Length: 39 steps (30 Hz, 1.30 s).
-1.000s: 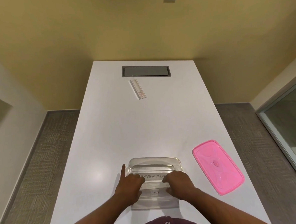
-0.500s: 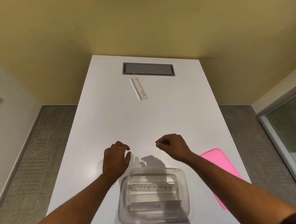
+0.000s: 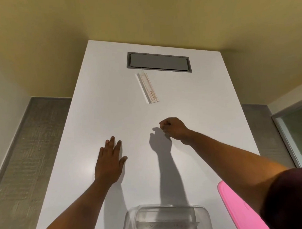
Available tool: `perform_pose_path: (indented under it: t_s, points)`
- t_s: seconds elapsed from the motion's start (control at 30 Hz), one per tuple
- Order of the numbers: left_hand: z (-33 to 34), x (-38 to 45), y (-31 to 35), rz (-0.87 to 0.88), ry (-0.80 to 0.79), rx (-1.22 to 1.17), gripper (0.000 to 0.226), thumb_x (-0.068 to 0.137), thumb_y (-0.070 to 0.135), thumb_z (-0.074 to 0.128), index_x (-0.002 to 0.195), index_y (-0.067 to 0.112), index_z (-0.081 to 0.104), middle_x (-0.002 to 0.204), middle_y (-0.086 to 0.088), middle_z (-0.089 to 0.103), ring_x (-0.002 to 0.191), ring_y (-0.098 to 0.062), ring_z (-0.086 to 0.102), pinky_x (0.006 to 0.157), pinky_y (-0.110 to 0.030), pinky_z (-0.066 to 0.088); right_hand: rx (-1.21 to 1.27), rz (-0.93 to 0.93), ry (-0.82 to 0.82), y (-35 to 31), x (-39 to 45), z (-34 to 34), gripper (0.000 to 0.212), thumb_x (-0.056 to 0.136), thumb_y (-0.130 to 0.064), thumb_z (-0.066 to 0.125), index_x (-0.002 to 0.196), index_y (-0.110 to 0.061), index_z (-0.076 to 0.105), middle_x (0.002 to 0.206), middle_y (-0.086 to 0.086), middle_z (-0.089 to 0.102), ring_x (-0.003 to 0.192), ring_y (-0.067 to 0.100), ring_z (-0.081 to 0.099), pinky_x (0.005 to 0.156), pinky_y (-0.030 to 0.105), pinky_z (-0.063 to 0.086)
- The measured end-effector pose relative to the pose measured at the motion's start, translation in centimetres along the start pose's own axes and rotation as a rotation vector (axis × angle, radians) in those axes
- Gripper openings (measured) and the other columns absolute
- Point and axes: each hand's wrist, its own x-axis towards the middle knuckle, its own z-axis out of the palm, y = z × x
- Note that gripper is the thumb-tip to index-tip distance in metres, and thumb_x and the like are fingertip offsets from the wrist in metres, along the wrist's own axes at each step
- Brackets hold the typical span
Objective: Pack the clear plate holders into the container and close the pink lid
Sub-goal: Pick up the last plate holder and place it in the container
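Observation:
A clear plate holder (image 3: pixel 147 87) lies alone on the far part of the white table (image 3: pixel 199 111), just in front of a grey hatch. My right hand (image 3: pixel 174 129) is a closed fist held out over the table, short of that holder and holding nothing. My left hand (image 3: pixel 109 161) rests flat on the table with fingers spread. The clear container (image 3: pixel 166 219) sits at the near edge, cut off by the frame, with a plate holder lying inside it. The pink lid (image 3: pixel 239 209) lies to its right, partly hidden by my right arm.
A grey rectangular hatch (image 3: pixel 158 63) is set into the table's far end. Yellow walls stand behind the table. Grey carpet runs along both sides, and a glass panel (image 3: pixel 300 133) stands at the right.
Both hands left the container and reached forward over the table. The left hand opened flat on the surface; the right stayed a fist. My view tilted up, pushing the container to the bottom edge.

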Motion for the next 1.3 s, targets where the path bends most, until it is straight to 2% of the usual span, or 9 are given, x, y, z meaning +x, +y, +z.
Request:
perform_pose_path:
  t_s: [0.13,0.3,0.47,0.57,0.73,0.87,1.07,1.17,1.3]
  points:
    - [2.0,0.2,-0.8,0.02,0.071,-0.022,0.067,0.101,0.051,0.028,0.16,0.021,0.016,0.17,-0.006,0.003,0.157,-0.027,0.005,0.125,-0.047,0.015,0.039,0.036,0.06,-1.8,4.5,0.0,0.01,0.095,-0.031,0.066,0.1,-0.023,0.066,0.097,-0.001,0.066,0.088,0.021,0.066,0.082,0.036,0.057]
    - [2.9,0.3,-1.2,0.013,0.083,-0.038,0.067,0.101,0.051,0.031,0.16,0.025,0.013,0.171,-0.002,0.001,0.157,-0.024,0.002,0.126,-0.045,0.013,0.015,-0.025,0.141,-4.5,9.3,-0.2,0.062,0.094,-0.032,0.072,0.146,-0.011,0.046,0.141,0.016,0.057,0.129,0.032,0.059,0.111,0.046,0.048]
    - [3.3,0.4,-1.4,0.004,0.073,-0.012,0.067,0.102,0.054,0.027,0.16,0.026,0.01,0.171,-0.001,-0.002,0.157,-0.023,0.0,0.126,-0.045,0.012,0.004,-0.004,0.258,-5.7,13.3,0.5,0.047,0.094,-0.026,0.068,0.136,-0.008,0.057,0.131,0.014,0.067,0.121,0.032,0.065,0.105,0.041,0.051]
    - [3.5,0.4,-1.5,0.012,0.075,-0.011,0.068,0.102,0.056,0.027,0.16,0.027,0.01,0.171,-0.001,-0.001,0.157,-0.023,0.0,0.126,-0.045,0.011,-0.08,0.008,0.323,-5.9,14.8,0.8,0.026,0.093,-0.025,0.063,0.104,-0.004,0.074,0.105,0.013,0.075,0.104,0.032,0.071,0.081,0.031,0.054]
    - [3.7,0.3,-1.6,0.017,0.074,-0.023,0.068,0.102,0.055,0.031,0.16,0.027,0.01,0.171,-0.001,-0.001,0.157,-0.023,0.001,0.126,-0.047,0.01,-0.036,0.059,0.366,-6.2,15.6,0.0,0.026,0.096,-0.025,0.058,0.099,-0.007,0.077,0.1,0.014,0.078,0.095,0.035,0.074,0.087,0.043,0.062]
    - [3.4,0.3,-1.6,0.009,0.053,-0.016,0.068,0.102,0.055,0.028,0.16,0.027,0.009,0.171,-0.002,-0.001,0.157,-0.022,0.0,0.125,-0.046,0.008,0.202,0.066,0.352,-6.4,13.6,-1.1,0.019,0.089,-0.017,0.06,0.084,-0.007,0.075,0.087,0.02,0.076,0.068,0.033,0.066,0.065,0.045,0.059]
    - [1.3,0.9,-0.4,-0.066,-0.132,0.023,0.073,0.098,0.059,0.012,0.159,0.021,-0.001,0.166,-0.005,-0.017,0.156,-0.025,-0.009,0.127,-0.046,0.004,0.614,0.091,0.166,-3.9,5.0,-2.2,0.007,0.095,-0.007,0.059,0.09,-0.008,0.062,0.071,0.007,0.061,0.056,0.019,0.051,0.054,0.027,0.047]
    - [-1.1,0.8,1.1,-0.096,-0.222,-0.04,0.087,0.1,0.05,0.04,0.157,0.016,-0.015,0.163,-0.005,-0.023,0.157,-0.027,-0.006,0.126,-0.049,0.011,0.629,0.122,0.045,-1.3,-0.4,-2.4,0.007,0.098,-0.006,0.057,0.093,-0.008,0.062,0.071,0.007,0.059,0.056,0.018,0.051,0.059,0.029,0.05]
    - [-5.4,-1.6,4.8,0.078,0.056,-0.176,0.1,0.094,0.038,0.06,0.157,0.018,-0.015,0.169,-0.005,-0.011,0.157,-0.025,-0.007,0.127,-0.047,0.008,0.481,0.09,-0.116,2.8,-7.1,-2.8,0.012,0.103,-0.01,0.054,0.099,-0.007,0.065,0.075,0.004,0.064,0.063,0.017,0.058,0.071,0.034,0.055]
